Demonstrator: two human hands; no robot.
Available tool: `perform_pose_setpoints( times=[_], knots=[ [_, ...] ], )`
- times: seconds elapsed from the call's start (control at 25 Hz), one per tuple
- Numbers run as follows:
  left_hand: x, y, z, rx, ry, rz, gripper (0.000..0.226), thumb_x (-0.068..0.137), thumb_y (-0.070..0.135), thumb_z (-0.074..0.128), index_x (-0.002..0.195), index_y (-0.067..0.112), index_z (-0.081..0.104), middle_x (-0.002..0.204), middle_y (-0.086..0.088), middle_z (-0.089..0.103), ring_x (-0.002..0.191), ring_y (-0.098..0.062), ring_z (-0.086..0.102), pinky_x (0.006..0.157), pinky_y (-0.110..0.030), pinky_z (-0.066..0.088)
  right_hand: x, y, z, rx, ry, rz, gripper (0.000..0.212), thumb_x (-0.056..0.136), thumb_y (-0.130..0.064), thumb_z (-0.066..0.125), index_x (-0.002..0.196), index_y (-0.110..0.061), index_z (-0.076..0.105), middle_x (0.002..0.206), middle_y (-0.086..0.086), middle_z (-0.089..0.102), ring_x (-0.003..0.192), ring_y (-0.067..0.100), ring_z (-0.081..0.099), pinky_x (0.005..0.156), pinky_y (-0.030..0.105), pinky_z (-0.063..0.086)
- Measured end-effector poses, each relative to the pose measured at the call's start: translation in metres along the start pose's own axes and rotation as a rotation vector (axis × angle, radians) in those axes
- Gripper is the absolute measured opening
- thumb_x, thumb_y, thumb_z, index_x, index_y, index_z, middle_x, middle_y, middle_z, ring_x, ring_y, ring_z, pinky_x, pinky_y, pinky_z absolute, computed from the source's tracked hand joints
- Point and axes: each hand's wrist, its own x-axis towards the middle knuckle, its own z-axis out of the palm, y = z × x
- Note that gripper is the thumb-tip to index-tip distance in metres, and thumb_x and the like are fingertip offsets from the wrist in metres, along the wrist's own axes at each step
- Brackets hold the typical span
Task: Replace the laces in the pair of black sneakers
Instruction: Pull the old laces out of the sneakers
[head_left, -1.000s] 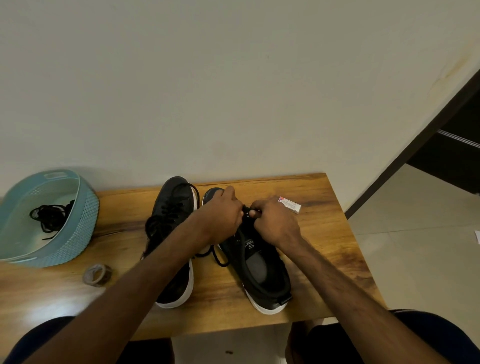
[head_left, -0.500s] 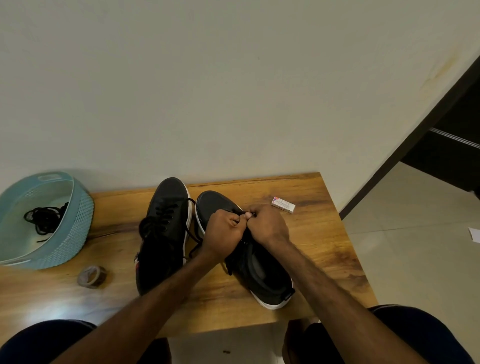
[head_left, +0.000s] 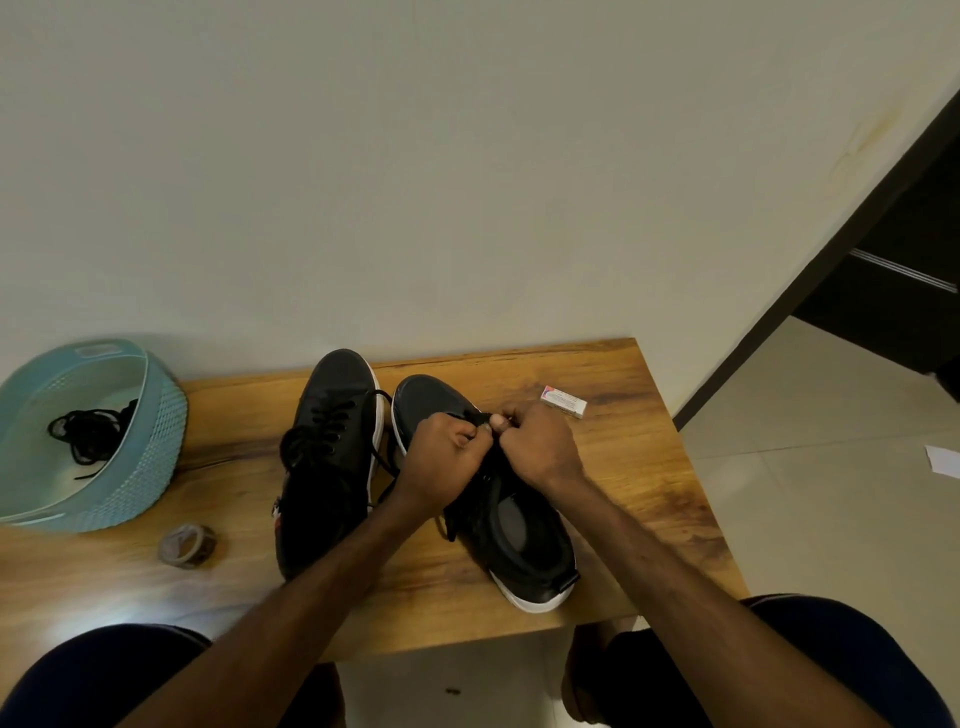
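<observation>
Both hands are meeting knuckle to knuckle over the front of one black sneaker (head_left: 519, 545), which is lying on the wooden counter (head_left: 634, 467) directly beneath them, heel toward the person. The left hand (head_left: 447, 460) and the right hand (head_left: 543, 447) are each pinching the black lace (head_left: 475, 415) between curled fingers and thumb. Just left of the left hand, the second sneaker (head_left: 332, 447), already laced, is lying alongside. Farther left, a teal basket (head_left: 150, 467) is holding a bundle of black laces (head_left: 88, 434), a tape roll (head_left: 187, 544) lying near it. A small white box (head_left: 563, 401) is lying just beyond the right hand.
</observation>
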Motion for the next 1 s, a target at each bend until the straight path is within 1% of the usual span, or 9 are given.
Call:
perform_pose_setpoints(
  times=[0.12,0.2,0.32,0.44,0.52,0.64,0.72,0.8,1.0],
  knots=[
    [0.002,0.011,-0.011,0.137,-0.027,-0.095,0.042,0.099,0.024,0.055,0.059,0.014,0.054,0.051,-0.002,0.051,0.044,-0.015,0.044,0.048,-0.029,0.035,-0.012,-0.005,-0.011,-0.075,0.013,-0.07,0.021,0.098,-0.03,0.054,0.1,-0.024,0.074,0.089,-0.004,0.072,0.085,0.015,0.065,0.078,0.036,0.054],
    [0.0,0.017,-0.014,0.221,-0.083,-0.149,0.035,0.102,0.027,0.048,0.072,0.015,0.058,0.058,0.0,0.058,0.045,-0.009,0.051,0.05,-0.027,0.043,-0.02,-0.011,-0.02,-0.107,-0.06,-0.115,0.022,0.099,-0.031,0.052,0.104,-0.026,0.074,0.093,-0.005,0.072,0.088,0.014,0.064,0.079,0.036,0.053],
    [-0.001,0.016,-0.019,-0.039,-0.087,-0.336,0.041,0.105,0.033,0.041,0.087,0.004,0.064,0.065,-0.006,0.063,0.048,-0.015,0.056,0.045,-0.025,0.048,-0.039,-0.026,-0.03,-0.13,-0.304,-0.175,0.027,0.105,-0.035,0.043,0.101,-0.027,0.069,0.085,-0.006,0.064,0.078,0.012,0.061,0.074,0.036,0.051],
    [-0.001,0.017,-0.025,-0.257,-0.087,-0.436,0.04,0.103,0.033,0.047,0.087,0.002,0.065,0.071,-0.011,0.064,0.053,-0.017,0.062,0.047,-0.027,0.054,-0.042,-0.031,-0.045,-0.149,-0.517,-0.152,0.03,0.106,-0.032,0.041,0.118,-0.019,0.065,0.082,-0.001,0.062,0.068,0.015,0.061,0.064,0.033,0.053],
    [-0.001,0.018,-0.028,-0.261,-0.129,-0.468,0.026,0.104,0.02,0.048,0.088,0.004,0.062,0.078,-0.013,0.064,0.057,-0.015,0.062,0.05,-0.025,0.055,-0.031,-0.03,-0.051,-0.192,-0.434,-0.126,0.025,0.103,-0.029,0.049,0.113,-0.016,0.068,0.091,0.006,0.068,0.077,0.024,0.067,0.068,0.037,0.058],
    [0.0,0.019,-0.031,-0.252,-0.163,-0.502,0.022,0.104,0.015,0.045,0.094,0.003,0.061,0.085,-0.013,0.066,0.06,-0.013,0.064,0.048,-0.021,0.052,-0.011,-0.025,-0.046,-0.294,-0.036,-0.289,0.015,0.094,-0.023,0.064,0.108,-0.019,0.069,0.102,-0.003,0.065,0.093,0.015,0.062,0.08,0.034,0.051],
    [0.001,0.019,-0.032,-0.26,-0.17,-0.498,0.022,0.104,0.016,0.045,0.094,0.006,0.061,0.084,-0.011,0.067,0.061,-0.013,0.065,0.05,-0.022,0.053,-0.005,-0.024,-0.034,-0.222,-0.086,-0.353,0.022,0.09,-0.021,0.07,0.112,-0.022,0.069,0.106,-0.005,0.063,0.094,0.012,0.059,0.082,0.032,0.05],
    [0.001,0.02,-0.033,-0.266,-0.166,-0.494,0.023,0.104,0.017,0.046,0.091,0.008,0.062,0.079,-0.01,0.066,0.061,-0.014,0.065,0.051,-0.024,0.054,-0.002,-0.02,-0.02,-0.218,-0.147,-0.341,0.015,0.087,-0.022,0.073,0.102,-0.024,0.071,0.1,-0.004,0.068,0.091,0.015,0.062,0.083,0.036,0.053],
    [-0.001,0.022,-0.035,-0.293,-0.179,-0.495,0.027,0.106,0.019,0.041,0.091,0.007,0.061,0.078,-0.008,0.065,0.062,-0.015,0.065,0.052,-0.025,0.054,0.004,-0.015,-0.016,-0.212,-0.116,-0.341,0.008,0.086,-0.012,0.071,0.091,-0.018,0.073,0.089,0.0,0.072,0.087,0.017,0.065,0.084,0.038,0.055]
  ],
)
